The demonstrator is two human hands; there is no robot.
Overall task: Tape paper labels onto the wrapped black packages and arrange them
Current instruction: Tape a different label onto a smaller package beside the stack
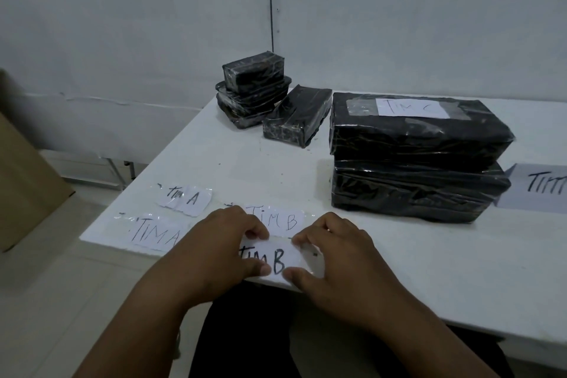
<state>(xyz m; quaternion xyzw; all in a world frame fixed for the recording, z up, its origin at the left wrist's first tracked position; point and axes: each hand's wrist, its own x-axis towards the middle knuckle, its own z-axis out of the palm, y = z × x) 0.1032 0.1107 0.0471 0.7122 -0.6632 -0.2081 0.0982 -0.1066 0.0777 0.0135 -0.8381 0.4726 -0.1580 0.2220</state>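
Both hands — left hand [227,242], right hand [331,250] — pinch the "TIM B" label [280,259]; next, it likely goes to an unlabelled package [296,116] at twelve o'clock.

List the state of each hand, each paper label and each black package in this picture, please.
left hand: pinches the near TIM B label.
right hand: pinches the same label.
near TIM B label: held at the table's edge.
far TIM B label: flat on the table.
two TIM A labels: flat, loose.
large top package: stacked, labelled.
large bottom package: underneath, no label visible.
small packages: unlabelled, three stacked, one beside.
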